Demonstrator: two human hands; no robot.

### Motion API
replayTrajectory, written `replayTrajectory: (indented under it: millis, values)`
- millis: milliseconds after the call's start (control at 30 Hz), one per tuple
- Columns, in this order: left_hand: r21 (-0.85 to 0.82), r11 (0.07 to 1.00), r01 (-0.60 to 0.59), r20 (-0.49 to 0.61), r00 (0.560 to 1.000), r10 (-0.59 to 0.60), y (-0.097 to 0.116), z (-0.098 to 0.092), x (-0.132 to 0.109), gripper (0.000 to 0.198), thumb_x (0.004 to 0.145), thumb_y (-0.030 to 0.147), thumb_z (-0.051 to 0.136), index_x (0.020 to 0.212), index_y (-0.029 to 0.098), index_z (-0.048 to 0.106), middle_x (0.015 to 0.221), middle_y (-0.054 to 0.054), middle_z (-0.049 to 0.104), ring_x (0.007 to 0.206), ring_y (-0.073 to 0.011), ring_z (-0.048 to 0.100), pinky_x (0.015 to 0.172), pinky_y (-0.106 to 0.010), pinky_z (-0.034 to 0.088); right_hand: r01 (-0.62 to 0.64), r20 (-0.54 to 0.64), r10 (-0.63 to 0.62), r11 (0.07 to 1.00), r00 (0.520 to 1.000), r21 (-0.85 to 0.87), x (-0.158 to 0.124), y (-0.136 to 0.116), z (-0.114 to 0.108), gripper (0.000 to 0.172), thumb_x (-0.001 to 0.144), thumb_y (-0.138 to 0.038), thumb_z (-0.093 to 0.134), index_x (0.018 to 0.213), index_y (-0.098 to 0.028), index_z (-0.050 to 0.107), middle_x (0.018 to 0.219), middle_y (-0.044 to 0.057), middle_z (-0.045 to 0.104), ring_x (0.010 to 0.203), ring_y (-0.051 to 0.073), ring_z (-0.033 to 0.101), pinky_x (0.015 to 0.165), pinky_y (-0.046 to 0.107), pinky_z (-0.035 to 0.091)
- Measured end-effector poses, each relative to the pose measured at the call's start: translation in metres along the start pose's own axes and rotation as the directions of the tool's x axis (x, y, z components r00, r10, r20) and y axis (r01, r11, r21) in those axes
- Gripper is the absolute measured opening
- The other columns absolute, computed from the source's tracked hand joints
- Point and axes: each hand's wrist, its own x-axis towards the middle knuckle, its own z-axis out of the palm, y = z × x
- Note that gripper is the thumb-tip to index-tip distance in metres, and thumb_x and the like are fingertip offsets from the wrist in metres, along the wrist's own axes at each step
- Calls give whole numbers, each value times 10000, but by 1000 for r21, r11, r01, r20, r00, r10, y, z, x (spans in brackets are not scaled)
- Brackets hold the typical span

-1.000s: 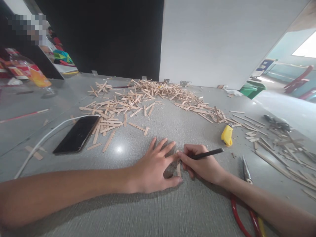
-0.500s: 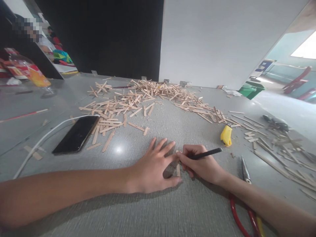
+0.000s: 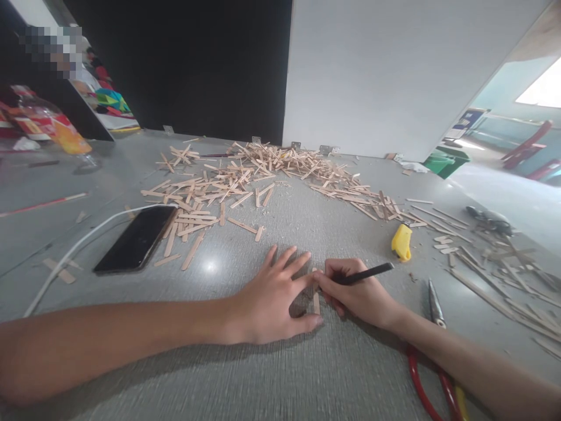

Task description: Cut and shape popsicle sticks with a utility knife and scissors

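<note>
My left hand lies palm down with its fingers spread. Its index fingertip and thumb press on the two ends of a small flat wooden craft stick, holding it to the grey surface. Close beside it, my right hand is closed around a slim black pen, which leans back to the right. The pen's tip is hidden behind the fingers, near the left index fingertip and the upper part of the stick. Under my right forearm lies a pair of scissors or snips with red handles, partly covered.
Loose craft sticks are heaped at the back. To the left lie a phone with a white cable and a plastic bottle. A yellow cutter and thin wooden strips are on the right. Upright panels stand behind.
Both hands, the stick and the pen stay almost in place. The view has shifted very slightly.
</note>
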Motion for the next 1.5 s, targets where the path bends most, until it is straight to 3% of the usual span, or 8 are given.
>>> replayTrajectory:
  millis: [500, 933, 1067, 1300, 1500]
  values:
    - [-31, 1000, 1, -8, 1000, -1, -1, 1, -1, 817, 959, 748, 465, 1601, 248, 390, 1712, -149, 225, 1581, -439, 101, 1243, -724, 123, 9, 18, -9, 1000, 1000, -2, 0, -1, 0, 390, 972, -350, 640, 639, -209, 495, 473, -60, 543, 367, 66, 463, 386, 192, 330]
    - [-83, 996, -18, -61, 998, 13, -1, 2, -2, 754, 948, 710, 538, 1550, 261, 465, 1693, -142, 295, 1573, -451, 154, 1234, -738, 127, 18, 47, -19, 1000, 999, 23, -1, -1, -2, 427, 982, -388, 635, 628, -220, 463, 484, -55, 532, 388, 75, 436, 400, 218, 305]
    - [-91, 996, -18, -70, 997, 12, -2, 2, -1, 802, 949, 717, 527, 1595, 263, 389, 1695, -129, 299, 1575, -442, 158, 1238, -727, 136, 25, 54, -26, 999, 998, 27, -1, 0, -2, 406, 971, -370, 648, 632, -217, 485, 485, -54, 540, 380, 78, 451, 391, 214, 318]
    - [-93, 996, -13, -60, 998, 8, -3, 2, -2, 849, 948, 738, 501, 1609, 224, 360, 1703, -131, 276, 1580, -434, 144, 1248, -710, 136, -5, -42, 5, 1000, 999, 13, -2, -2, -1, 412, 936, -426, 690, 634, -218, 504, 493, -36, 591, 349, 88, 491, 371, 207, 358]
    - [-84, 996, -9, -50, 999, 5, -2, 2, -2, 859, 950, 749, 483, 1607, 207, 367, 1703, -135, 267, 1581, -434, 135, 1248, -716, 124, -16, -46, 16, 1000, 999, -10, -1, -1, 1, 400, 939, -420, 689, 635, -213, 532, 471, -55, 556, 342, 86, 489, 358, 203, 360]
